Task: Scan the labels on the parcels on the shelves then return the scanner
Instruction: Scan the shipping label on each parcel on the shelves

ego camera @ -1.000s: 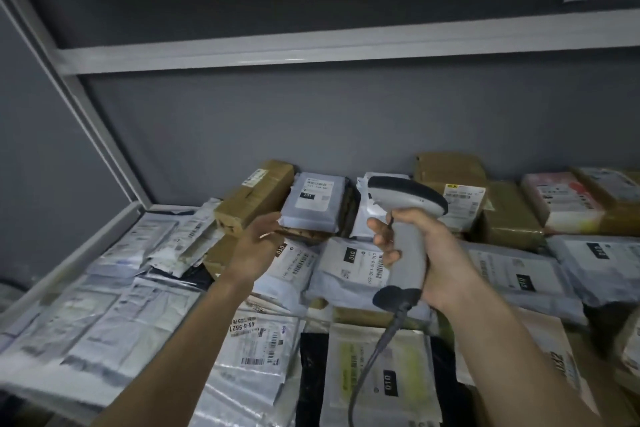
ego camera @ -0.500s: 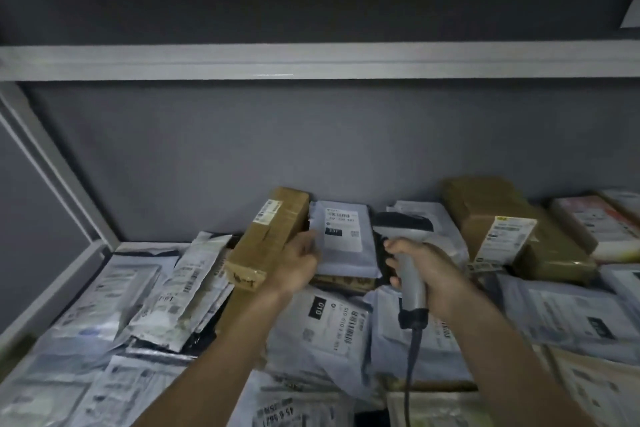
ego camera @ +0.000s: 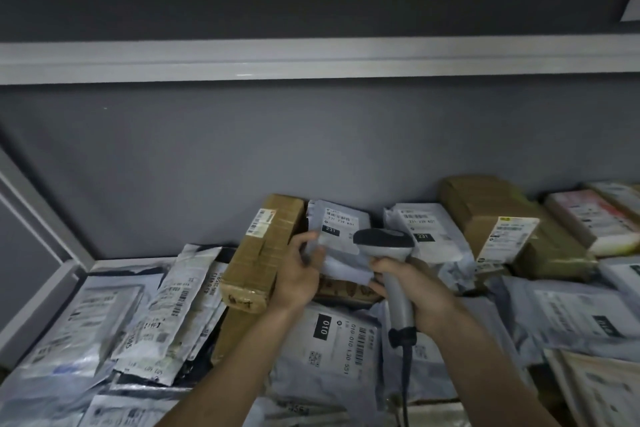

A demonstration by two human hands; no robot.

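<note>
Scanner sits clamped in right grip, head just beside grey parcel (pinched by left grip).

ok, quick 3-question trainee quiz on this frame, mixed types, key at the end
1. True or false: the right hand grips the scanner by its handle.
2. Multiple choice: what does the left hand hold? A) the brown box B) the grey mailer bag marked 231 C) the scanner cable
3. Fill in: the large number on the black patch of the bag lying under the forearms is ___.

Key: 1 true; 2 B; 3 010
</note>
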